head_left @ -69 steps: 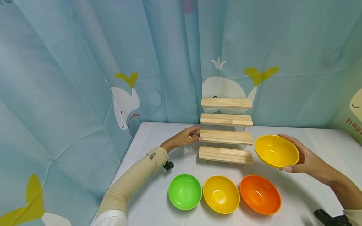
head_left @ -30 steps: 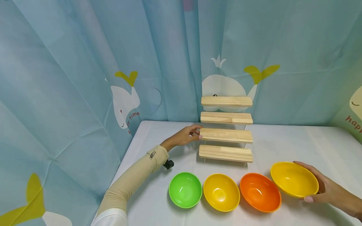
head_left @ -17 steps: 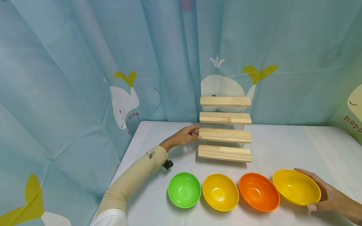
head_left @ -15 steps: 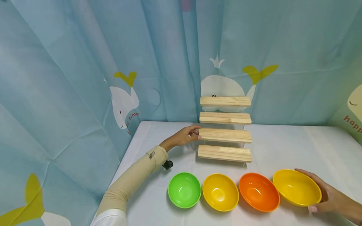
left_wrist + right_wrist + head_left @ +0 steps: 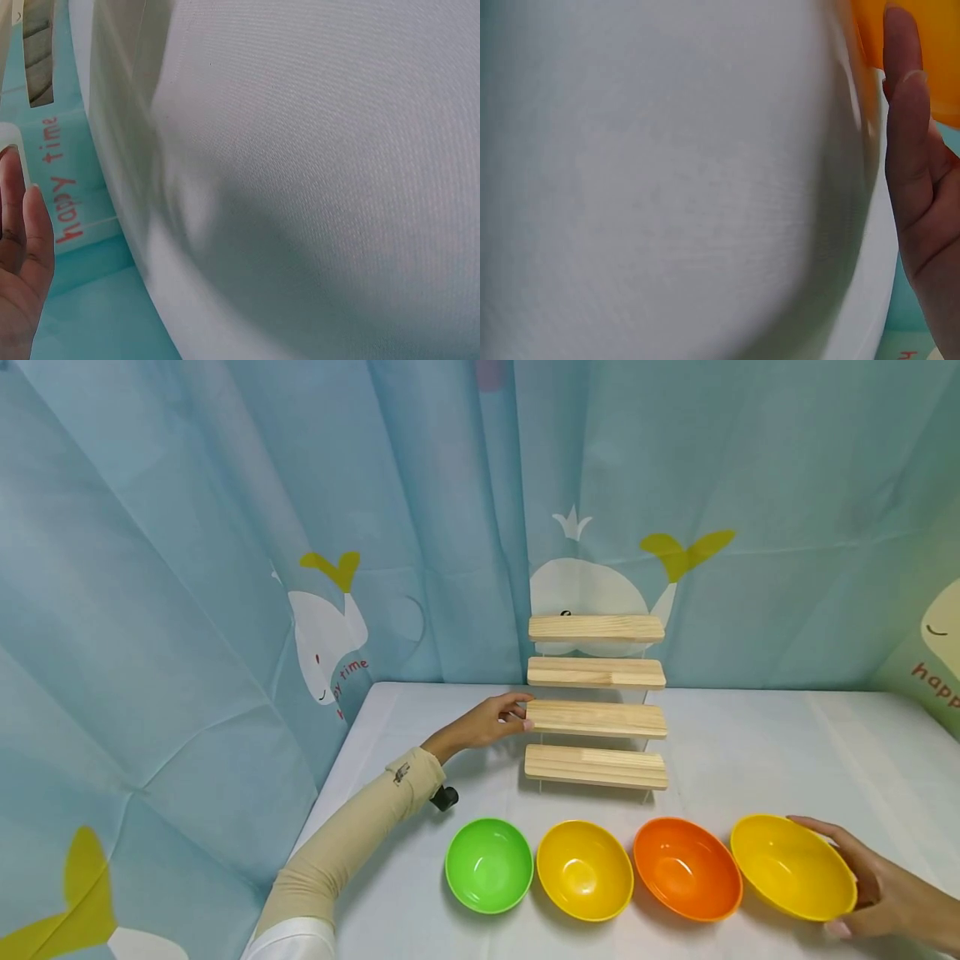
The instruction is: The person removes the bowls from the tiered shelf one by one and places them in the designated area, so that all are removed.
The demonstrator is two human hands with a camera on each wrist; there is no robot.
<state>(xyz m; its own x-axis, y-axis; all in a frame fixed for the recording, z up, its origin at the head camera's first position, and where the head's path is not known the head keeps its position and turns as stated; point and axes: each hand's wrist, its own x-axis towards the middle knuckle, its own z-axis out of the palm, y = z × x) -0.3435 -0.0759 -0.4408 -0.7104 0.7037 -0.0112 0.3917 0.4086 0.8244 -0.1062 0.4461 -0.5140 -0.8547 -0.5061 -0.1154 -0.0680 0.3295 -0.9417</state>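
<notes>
At the right front of the table my right hand [image 5: 885, 893] holds a yellow bowl [image 5: 793, 867], thumb at its near side and fingers around its far right side. In the right wrist view, fingers [image 5: 909, 127] lie against that bowl [image 5: 941, 67]. My left hand [image 5: 487, 720] pinches the left end of one board of a stepped wooden display rack [image 5: 596, 718], thumb in front. Only part of the left hand [image 5: 22, 247] shows in the left wrist view. An orange bowl [image 5: 687, 869], a second yellow bowl [image 5: 585, 870] and a green bowl [image 5: 490, 865] stand in a row.
The rack's several boards rise in steps towards the back, with nothing on them. A white cloth covers the table [image 5: 780, 752]. Blue curtains [image 5: 442, 527] with whale prints hang behind and at the left. A black strap piece [image 5: 446, 798] shows under the left wrist.
My right hand has brought the yellow bowl from beside the rack down to the right end of the bowl row, shifting slightly right and nearer at the last. The left hand stays at the rack.
</notes>
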